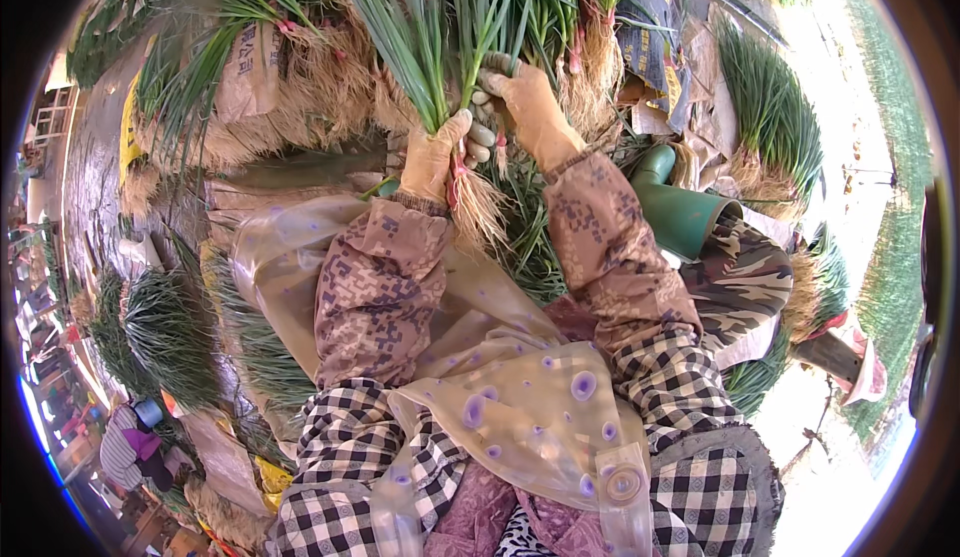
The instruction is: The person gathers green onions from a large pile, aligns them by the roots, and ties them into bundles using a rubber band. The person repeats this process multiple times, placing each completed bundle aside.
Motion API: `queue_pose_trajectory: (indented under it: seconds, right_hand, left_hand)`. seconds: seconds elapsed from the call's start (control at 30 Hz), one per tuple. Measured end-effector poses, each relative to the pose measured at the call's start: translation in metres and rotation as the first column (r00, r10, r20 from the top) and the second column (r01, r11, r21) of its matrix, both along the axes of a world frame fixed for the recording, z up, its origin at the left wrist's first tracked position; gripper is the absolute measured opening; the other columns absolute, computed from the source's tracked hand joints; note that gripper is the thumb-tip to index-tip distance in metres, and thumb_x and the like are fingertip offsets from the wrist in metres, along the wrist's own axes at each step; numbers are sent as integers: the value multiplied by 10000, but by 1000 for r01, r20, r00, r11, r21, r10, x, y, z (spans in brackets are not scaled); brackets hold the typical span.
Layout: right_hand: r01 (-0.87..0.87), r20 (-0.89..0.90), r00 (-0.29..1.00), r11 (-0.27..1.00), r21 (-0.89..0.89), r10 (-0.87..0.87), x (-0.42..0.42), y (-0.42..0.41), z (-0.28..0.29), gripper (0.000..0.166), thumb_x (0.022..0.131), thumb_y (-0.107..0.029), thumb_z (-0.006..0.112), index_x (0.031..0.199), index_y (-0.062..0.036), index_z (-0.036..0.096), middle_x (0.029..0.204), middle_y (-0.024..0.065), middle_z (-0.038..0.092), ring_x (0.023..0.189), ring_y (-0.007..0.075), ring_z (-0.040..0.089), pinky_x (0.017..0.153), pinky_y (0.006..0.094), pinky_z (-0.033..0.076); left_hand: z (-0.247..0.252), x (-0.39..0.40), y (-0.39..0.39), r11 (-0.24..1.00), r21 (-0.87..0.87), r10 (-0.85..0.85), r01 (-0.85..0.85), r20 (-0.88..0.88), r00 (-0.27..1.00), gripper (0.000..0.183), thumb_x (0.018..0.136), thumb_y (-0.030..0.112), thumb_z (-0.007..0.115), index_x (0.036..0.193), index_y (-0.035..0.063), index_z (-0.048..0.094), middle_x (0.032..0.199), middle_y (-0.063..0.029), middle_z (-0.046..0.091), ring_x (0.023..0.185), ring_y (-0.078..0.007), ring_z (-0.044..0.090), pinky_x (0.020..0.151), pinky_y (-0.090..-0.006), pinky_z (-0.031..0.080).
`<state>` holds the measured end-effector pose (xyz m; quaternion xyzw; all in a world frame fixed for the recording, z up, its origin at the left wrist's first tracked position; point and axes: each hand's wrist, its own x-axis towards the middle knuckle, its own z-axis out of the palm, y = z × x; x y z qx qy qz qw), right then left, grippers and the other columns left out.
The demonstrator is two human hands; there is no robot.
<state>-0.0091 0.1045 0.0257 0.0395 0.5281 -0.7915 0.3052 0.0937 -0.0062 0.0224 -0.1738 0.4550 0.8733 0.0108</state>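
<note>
My left hand [431,158], in a tan and grey work glove, grips a bunch of green onions [414,54] low on the stems. The leaves fan upward, and reddish bases with pale stringy roots [480,208] hang below the fist. Close beside it, my gloved right hand [534,103] pinches a few more green onion stalks [480,28]. A small red base with short roots [501,148] dangles below its fingers. Part of both stem groups is hidden by the gloves. A clear plastic apron [510,407] with purple spots covers my lap.
Rooted green onions [300,99] are heaped ahead, with more bundles at left [161,324] and right [772,114]. Loose leaves [532,249] lie below my hands. A green rubber boot [679,208] is at right. Another person [131,444] is at lower left.
</note>
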Motion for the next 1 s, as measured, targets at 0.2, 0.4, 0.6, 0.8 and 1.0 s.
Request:
queue_pose_trajectory:
  seconds: [0.2,0.4,0.6,0.8,1.0]
  right_hand:
    - [-159,162,943,818,-553,292,15,16,-21,263,903,-48,505,1151,36,535,846,73,610,602,118,544,512,227,461]
    - [-283,53,958,959,3,282,2,18,13,224,874,-120,608,1037,30,576,666,39,574,556,116,522,472,241,417]
    - [22,154,988,1000,-2,-21,22,7,-4,105,862,-66,602,926,17,614,753,63,641,646,127,604,572,235,521]
    - [-100,-30,994,992,83,103,16,18,-13,86,872,-13,556,899,5,636,752,65,648,601,100,593,550,230,503]
    - [-483,-292,809,859,167,511,67,12,45,99,849,-15,603,935,4,649,787,64,668,522,90,570,503,206,493]
  left_hand:
    - [-19,1,-12,765,537,-289,355,-205,935,314,916,261,525,1095,2,525,883,-96,608,732,-197,579,612,-296,484]
    - [-17,5,1,900,403,-179,166,-7,984,284,897,201,564,1087,-7,529,924,-126,611,833,-253,612,819,-410,531]
    - [-14,8,-3,978,190,54,-88,178,983,140,888,134,601,935,2,607,730,-70,629,579,-146,581,494,-264,493]
    - [-21,4,-4,995,70,56,-72,211,976,165,888,145,604,962,-1,591,742,-74,623,579,-136,567,493,-243,475]
    - [-32,3,-27,954,-118,299,-276,299,906,206,891,195,602,835,0,635,649,-56,614,517,-131,572,446,-235,477]
